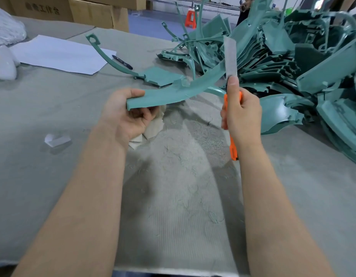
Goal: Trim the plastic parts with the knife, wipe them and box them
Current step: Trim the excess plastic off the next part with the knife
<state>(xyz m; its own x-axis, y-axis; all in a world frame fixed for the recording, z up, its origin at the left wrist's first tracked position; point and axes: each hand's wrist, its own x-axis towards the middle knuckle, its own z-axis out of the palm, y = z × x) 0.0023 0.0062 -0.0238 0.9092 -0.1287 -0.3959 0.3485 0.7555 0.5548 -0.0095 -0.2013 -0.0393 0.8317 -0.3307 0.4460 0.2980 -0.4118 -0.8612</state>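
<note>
My left hand grips the near end of a long curved teal plastic part, held above the table and arching up to the right. My right hand holds an orange-handled knife upright, thumb pressed at the base of its long grey blade. The blade stands against the far portion of the curved part. A beige wiping cloth lies on the table under my left hand, partly hidden by it.
A big heap of teal plastic parts fills the right and back. One teal part lies alone mid-table. White paper with a black pen, a white scrap, and cardboard boxes sit left and behind. Shavings litter the grey cloth-covered table.
</note>
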